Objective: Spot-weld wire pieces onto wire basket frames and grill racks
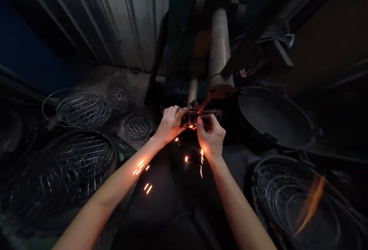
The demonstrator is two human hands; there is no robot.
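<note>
Both hands grip a small wire rack [189, 118] at the electrodes of a spot welder [220, 58]. My left hand [171, 123] is closed on the rack's left side, thumb along the top edge. With fingers curled, my right hand [211, 133] pinches the rack near its middle and right part. The angled electrode tip [204, 105] meets the rack between the hands and glows orange there. Sparks [202, 156] fly down over my forearms and lap. My fingers hide part of the rack.
Round wire racks [83, 108] lie in piles on the floor at left, beside a tub [115, 146] heaped with more. At right stand a dark round pan [276, 118] and a basin of wire rings [276, 188]. Corrugated metal sheeting [135, 16] stands behind.
</note>
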